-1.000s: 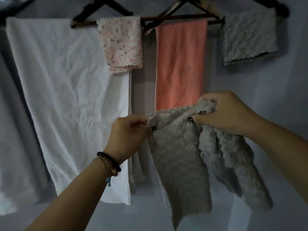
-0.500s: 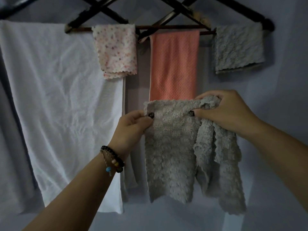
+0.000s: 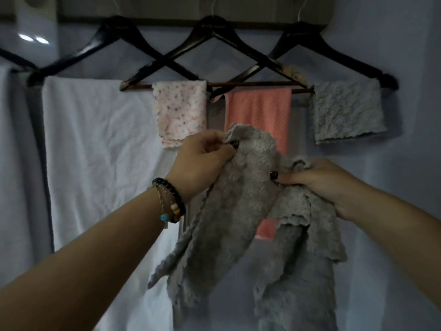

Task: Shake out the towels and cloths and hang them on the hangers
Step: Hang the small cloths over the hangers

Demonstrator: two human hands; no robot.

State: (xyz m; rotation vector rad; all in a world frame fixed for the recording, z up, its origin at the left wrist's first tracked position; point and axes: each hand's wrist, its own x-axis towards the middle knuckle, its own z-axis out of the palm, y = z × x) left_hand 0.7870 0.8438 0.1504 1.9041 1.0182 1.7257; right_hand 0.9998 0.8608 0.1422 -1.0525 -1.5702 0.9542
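A fluffy grey cloth hangs bunched between both hands in front of the wall. My left hand pinches its upper corner, and my right hand grips a gathered edge lower and to the right. Above, dark hangers overlap on a wall rail. A white towel, a spotted pink-white cloth, a salmon towel and a small grey cloth hang from them. The salmon towel's lower part is hidden behind the cloth I hold.
A brown rail board runs along the top of the pale wall. Another pale towel hangs at the far left edge. Bare hanger bar shows above the salmon towel, between the spotted cloth and the small grey cloth.
The view has tilted up, showing the hanger tops and rail. My left hand rose with its corner while the right dropped, and the grey cloth went from spread flat to bunched.
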